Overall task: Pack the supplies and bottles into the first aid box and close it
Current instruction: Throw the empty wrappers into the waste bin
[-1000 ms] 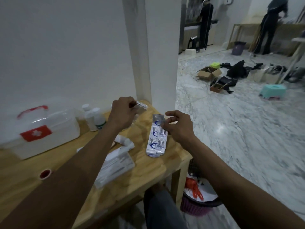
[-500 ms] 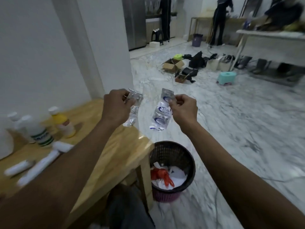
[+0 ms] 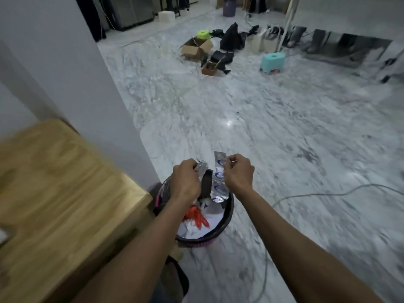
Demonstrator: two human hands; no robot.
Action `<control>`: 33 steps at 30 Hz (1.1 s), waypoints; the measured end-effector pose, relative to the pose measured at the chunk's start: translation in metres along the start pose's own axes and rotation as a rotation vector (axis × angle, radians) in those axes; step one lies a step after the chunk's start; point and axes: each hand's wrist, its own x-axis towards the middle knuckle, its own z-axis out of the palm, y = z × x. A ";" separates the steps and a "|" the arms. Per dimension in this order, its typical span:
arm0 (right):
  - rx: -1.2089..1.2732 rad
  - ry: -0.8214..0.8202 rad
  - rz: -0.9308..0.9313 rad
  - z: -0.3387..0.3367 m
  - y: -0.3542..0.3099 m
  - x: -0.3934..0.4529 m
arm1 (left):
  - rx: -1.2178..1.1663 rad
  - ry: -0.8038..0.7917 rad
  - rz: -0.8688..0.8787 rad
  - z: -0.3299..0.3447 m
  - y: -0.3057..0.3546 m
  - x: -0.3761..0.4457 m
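Both hands are out over a round dark plastic wastebasket (image 3: 227, 212) that stands on the floor right below them. The left hand (image 3: 185, 182) is closed around a small crumpled piece of clear, silvery wrapper (image 3: 201, 168), pinched at its top between thumb and fingers. Just beside it, the right hand (image 3: 238, 173) pinches the upper edge of a long silver foil strip of packets with blue ring marks (image 3: 218, 184); the strip hangs straight down from the fingers, its lower end dipping inside the basket's rim. The two hands are close but apart, with a dark gap between wrapper and strip.

Under the wrists, the basket holds white crumpled paper (image 3: 196, 230) and something bright orange-red (image 3: 196, 217). To the left of the left forearm is the corner of the pale wooden bench (image 3: 65, 182), blurred; what lies on it I cannot tell. A white wall corner (image 3: 98, 106) rises beyond the bench, just past the left hand.

Ahead of the hands the grey-white marble floor (image 3: 284, 127) stretches away. A pale cable (image 3: 328, 193) trails across it to the right of the right forearm. Far beyond the hands lie open cardboard boxes (image 3: 196, 48), black bags (image 3: 231, 38) and a small turquoise plastic stool (image 3: 272, 62). The first aid box is out of sight.
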 end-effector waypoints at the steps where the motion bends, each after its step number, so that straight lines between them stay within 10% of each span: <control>1: -0.011 -0.010 0.023 0.004 0.009 0.002 | 0.013 -0.001 -0.030 0.011 -0.009 0.001; 20: -0.123 -0.137 0.152 0.052 0.057 0.021 | 0.074 -0.039 -0.137 0.051 -0.066 0.034; 33: 0.008 -0.100 -0.055 -0.012 -0.038 -0.006 | -0.054 0.045 0.070 -0.027 0.007 0.003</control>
